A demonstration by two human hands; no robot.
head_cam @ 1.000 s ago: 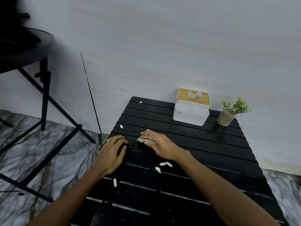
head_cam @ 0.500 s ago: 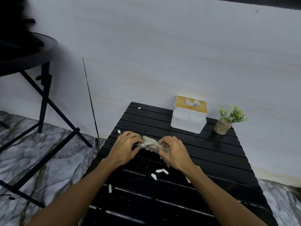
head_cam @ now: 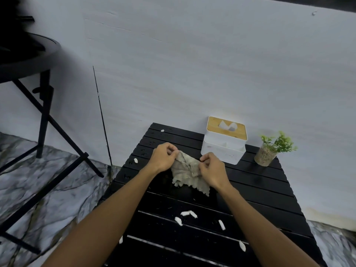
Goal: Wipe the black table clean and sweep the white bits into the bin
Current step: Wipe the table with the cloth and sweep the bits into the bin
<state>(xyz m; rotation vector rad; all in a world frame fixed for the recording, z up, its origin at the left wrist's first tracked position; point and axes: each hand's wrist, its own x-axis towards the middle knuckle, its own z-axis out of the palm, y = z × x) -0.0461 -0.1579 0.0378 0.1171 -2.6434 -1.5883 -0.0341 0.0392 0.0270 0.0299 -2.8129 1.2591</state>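
A grey-green cloth (head_cam: 185,171) hangs above the black slatted table (head_cam: 260,191), stretched between my two hands. My left hand (head_cam: 163,158) pinches its upper left corner and my right hand (head_cam: 211,170) pinches its right edge. The cloth's lower edge droops toward the slats. Several white bits (head_cam: 187,213) lie scattered on the near half of the table, and single ones sit at the far left corner (head_cam: 162,130) and the left edge (head_cam: 135,160). No bin is in view.
A white tissue box with a wooden lid (head_cam: 225,140) and a small potted plant (head_cam: 268,151) stand at the table's far side by the wall. A black stool (head_cam: 44,105) stands on the marble floor to the left.
Both hands were flat on the table with the cloth bunched under my right hand. They have lifted it, and it is now spread open between them. The view has tilted up.
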